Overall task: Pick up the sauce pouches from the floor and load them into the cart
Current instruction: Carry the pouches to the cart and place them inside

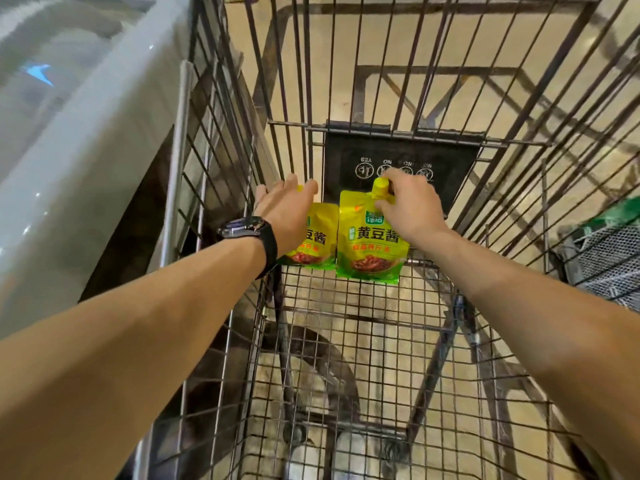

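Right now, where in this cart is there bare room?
The wire floor is bare from the pouches back toward the person, and between the right pouch and the right wall. Crowded: by the black panel, where the left hand holds the left pouch and the right hand pinches the other's cap.

My left hand (287, 206) covers the top of the left pouch (317, 244); I cannot tell its grip. My right hand (412, 206) hides part of the right pouch (370, 244) spout. The green object (620, 216) at the right edge is cut off.
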Tool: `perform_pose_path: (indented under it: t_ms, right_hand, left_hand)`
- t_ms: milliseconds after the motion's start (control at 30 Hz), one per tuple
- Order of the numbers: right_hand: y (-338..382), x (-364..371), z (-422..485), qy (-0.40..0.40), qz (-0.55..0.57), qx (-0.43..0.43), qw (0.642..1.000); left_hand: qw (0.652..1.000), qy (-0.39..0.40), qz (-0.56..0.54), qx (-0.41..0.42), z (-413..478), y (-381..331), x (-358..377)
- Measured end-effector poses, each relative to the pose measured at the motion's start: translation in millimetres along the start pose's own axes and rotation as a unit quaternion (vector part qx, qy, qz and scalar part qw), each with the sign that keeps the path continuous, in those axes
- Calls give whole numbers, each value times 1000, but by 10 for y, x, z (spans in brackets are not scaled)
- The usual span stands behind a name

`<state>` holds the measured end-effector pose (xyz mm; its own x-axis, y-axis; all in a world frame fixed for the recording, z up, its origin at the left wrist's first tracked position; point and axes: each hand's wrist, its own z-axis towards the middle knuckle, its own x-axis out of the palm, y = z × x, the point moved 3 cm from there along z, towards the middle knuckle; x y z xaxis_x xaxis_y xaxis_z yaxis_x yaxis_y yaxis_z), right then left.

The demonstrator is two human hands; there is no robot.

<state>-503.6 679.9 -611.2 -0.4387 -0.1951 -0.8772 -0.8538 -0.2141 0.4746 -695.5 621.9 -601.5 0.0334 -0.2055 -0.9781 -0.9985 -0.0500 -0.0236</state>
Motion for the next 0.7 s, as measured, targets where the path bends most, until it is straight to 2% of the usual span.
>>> perform_pose_path:
  t_ms: [167, 300, 467, 567, 700]
  right_hand:
    - [-51, 82, -141, -4, -2, -13, 1000]
    - [-184, 139, -354, -6, -34, 30, 999]
    - [-259, 129, -735, 0, -64, 59, 996]
    - [-230, 43, -1038, 6, -66, 90, 994]
    - [-22, -126, -1543, 90, -122, 89, 984]
  left_hand:
    - [999, -23, -15, -18, -109, -58, -2]
    - [998, -30, -40, -27, -221, -130, 31]
    - [997, -60, -18, 38, -446, -305, 21]
    - [999, -21, -1, 48, -710, -432, 30]
    - [996, 91, -5, 16, -1154, -489, 48]
